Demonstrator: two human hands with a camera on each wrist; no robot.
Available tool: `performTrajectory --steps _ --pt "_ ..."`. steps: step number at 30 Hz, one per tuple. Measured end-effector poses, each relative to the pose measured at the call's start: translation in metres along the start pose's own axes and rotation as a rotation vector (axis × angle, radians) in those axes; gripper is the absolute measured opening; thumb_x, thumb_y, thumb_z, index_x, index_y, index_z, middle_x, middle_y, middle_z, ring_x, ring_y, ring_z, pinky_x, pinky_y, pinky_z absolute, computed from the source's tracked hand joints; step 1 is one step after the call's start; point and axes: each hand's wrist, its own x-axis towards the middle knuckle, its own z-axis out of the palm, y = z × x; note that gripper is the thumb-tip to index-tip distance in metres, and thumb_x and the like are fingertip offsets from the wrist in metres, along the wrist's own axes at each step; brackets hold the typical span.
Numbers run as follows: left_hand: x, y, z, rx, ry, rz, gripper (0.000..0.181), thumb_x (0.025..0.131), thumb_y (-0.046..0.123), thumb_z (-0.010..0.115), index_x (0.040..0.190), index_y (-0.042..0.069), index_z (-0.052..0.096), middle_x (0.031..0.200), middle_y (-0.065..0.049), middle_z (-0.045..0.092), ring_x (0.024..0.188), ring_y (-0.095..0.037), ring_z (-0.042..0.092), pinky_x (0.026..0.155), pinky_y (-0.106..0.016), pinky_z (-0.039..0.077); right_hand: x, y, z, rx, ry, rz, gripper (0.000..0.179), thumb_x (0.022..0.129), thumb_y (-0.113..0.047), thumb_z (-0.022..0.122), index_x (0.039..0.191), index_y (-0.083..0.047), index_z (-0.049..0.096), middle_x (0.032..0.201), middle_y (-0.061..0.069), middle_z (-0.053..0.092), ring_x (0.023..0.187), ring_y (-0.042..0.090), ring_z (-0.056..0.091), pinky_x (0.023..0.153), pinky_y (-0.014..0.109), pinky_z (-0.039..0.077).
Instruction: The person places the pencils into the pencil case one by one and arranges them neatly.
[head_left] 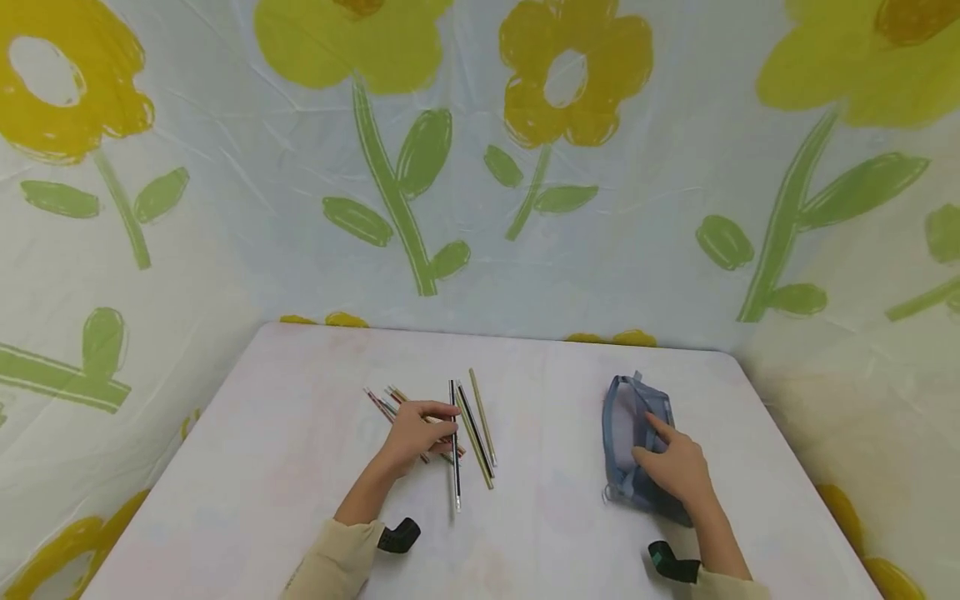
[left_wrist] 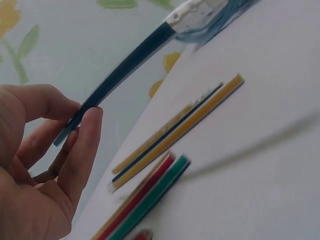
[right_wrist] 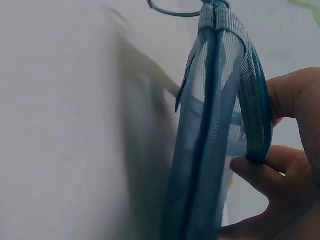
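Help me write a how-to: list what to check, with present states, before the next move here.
1. Left hand has a single pencil: ok, one is pinched between its fingers.
2. Pencil lifted off the table: ok, the left wrist view shows it raised.
3. Right hand controls the pouch: ok, its fingers grip the edge.
4. Pouch mouth open: ok, it gapes in the head view.
5. Pencil at the mouth: not ok, it is off to the pouch's left.
6. Room inside the pouch: cannot tell, the bottom is hidden.
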Motion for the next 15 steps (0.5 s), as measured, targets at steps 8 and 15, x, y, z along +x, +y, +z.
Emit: performTrajectory --steps 8,15 --pt "0.004 0.0 0.036 -0.021 -0.093 0.008 0.029 0.087 -0.001 0.068 0.113 -0.012 0.064 0.096 -0.016 0.061 0.068 -0.018 0.065 0.062 -0.033 0.058 -0.01 -0.033 0.029 0.032 0.005 -0.063 0.069 0.082 -0.019 0.064 0.144 0.002 0.042 0.135 0.038 0.044 0.1 0.043 0.054 0.073 0.05 0.047" --pt "0.017 0.009 0.07 -0.043 -0.114 0.039 0.023 0.085 -0.001 0.07 0.108 -0.007 0.068 0.104 -0.021 0.061 0.073 -0.021 0.067 0.063 -0.035 0.058 -0.006 -0.057 0.04 0.056 0.018 -0.084 0.069 0.079 -0.015 0.063 0.144 0.0 0.044 0.124 0.031 0.055 0.063 0.021 0.048 0.053 0.033 0.038"
